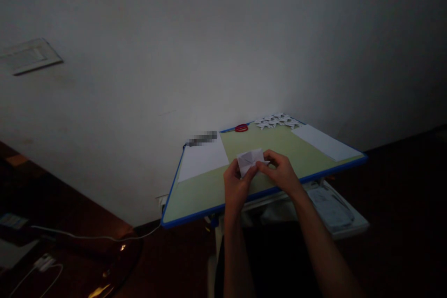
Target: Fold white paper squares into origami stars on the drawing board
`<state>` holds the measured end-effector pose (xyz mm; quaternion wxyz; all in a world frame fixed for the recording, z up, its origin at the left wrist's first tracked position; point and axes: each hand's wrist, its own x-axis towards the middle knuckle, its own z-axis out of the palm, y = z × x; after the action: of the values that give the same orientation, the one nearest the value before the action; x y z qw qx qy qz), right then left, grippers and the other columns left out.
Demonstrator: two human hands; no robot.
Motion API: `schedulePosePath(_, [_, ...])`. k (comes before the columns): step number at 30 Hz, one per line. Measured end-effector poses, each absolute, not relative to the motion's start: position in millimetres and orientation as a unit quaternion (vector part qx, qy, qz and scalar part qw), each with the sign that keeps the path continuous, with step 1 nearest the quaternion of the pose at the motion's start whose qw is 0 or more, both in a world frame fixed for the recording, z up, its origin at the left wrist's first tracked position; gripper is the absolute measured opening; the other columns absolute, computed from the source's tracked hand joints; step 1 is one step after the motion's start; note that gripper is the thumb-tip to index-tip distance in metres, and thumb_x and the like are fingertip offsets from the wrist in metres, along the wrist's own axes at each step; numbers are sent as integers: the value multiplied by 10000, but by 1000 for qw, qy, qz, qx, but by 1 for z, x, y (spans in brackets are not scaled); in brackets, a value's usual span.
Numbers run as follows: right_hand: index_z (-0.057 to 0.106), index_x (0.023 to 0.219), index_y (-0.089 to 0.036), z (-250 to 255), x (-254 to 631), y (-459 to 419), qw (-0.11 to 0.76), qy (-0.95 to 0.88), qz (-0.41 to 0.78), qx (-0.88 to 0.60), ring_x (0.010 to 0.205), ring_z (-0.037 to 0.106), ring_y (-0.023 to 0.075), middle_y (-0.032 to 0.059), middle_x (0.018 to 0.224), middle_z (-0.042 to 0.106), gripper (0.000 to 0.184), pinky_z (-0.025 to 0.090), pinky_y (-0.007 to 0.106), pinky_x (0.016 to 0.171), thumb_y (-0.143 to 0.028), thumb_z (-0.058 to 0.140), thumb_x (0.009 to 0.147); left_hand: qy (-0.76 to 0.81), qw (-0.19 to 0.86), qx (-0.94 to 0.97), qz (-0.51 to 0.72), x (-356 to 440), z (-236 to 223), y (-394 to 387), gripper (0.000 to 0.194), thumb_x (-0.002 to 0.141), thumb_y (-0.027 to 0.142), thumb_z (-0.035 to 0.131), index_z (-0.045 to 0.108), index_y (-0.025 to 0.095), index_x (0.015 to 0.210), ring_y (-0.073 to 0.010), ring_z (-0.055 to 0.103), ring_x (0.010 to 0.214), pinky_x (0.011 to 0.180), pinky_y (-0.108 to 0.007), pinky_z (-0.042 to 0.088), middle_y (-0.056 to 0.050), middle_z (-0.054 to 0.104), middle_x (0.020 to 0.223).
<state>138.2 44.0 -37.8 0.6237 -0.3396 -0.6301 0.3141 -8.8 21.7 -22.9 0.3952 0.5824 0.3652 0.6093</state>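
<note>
A small piece of folded white paper [250, 158] is held up over the near part of the table, with crease lines across its face. My left hand [238, 180] pinches its lower left side, thumb in front and fingers behind. At the right edge, my right hand [278, 168] grips it between thumb and fingers, where a narrow pointed flap sticks out. The fingertips behind the paper are hidden.
The pale green table [199, 200] has a blue rim. White sheets lie at left [204, 160] and right [324, 142]. At the back are red-handled scissors [241, 128] and several folded paper shapes [275, 121]. An open drawer [352, 230] juts out below, right.
</note>
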Motion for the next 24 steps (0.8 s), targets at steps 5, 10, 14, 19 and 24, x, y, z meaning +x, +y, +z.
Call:
schedulePosePath(5, [642,805,-194,-39,137,45,613,-633,316,-352,741,618,179,9,791,661,105,482,284,706,-294,668,826,373,385,582,611,-8,-24,22,294,789,318,787,705,144,1010,-206,691,830,769,-292,523,-79,762,938])
schedulePosePath(10, [632,783,-197,-39,135,46,605,-640,301,-366,728,615,180,8,768,651,134,480,288,695,-318,662,830,392,347,593,612,-9,-25,23,277,823,346,750,697,151,1013,-200,671,827,761,-284,513,-71,743,940])
schedulePosePath(14, [625,782,-197,-40,136,47,600,-647,297,-365,741,620,185,11,775,653,121,487,296,713,-306,644,831,406,323,594,615,-9,-27,25,251,818,331,747,689,159,992,-190,651,808,746,-272,499,-54,728,918])
schedulePosePath(19, [636,790,-192,-40,136,47,593,-654,293,-367,760,631,194,15,773,656,112,495,305,734,-296,638,831,407,319,594,617,-8,-27,26,227,812,298,739,674,156,977,-188,634,804,737,-269,491,-47,710,896])
schedulePosePath(24, [643,786,-189,-39,136,46,593,-656,305,-354,760,634,197,18,774,668,99,500,305,724,-278,636,827,402,331,587,620,-7,-24,25,223,792,270,735,651,163,968,-191,637,815,742,-273,494,-38,700,886])
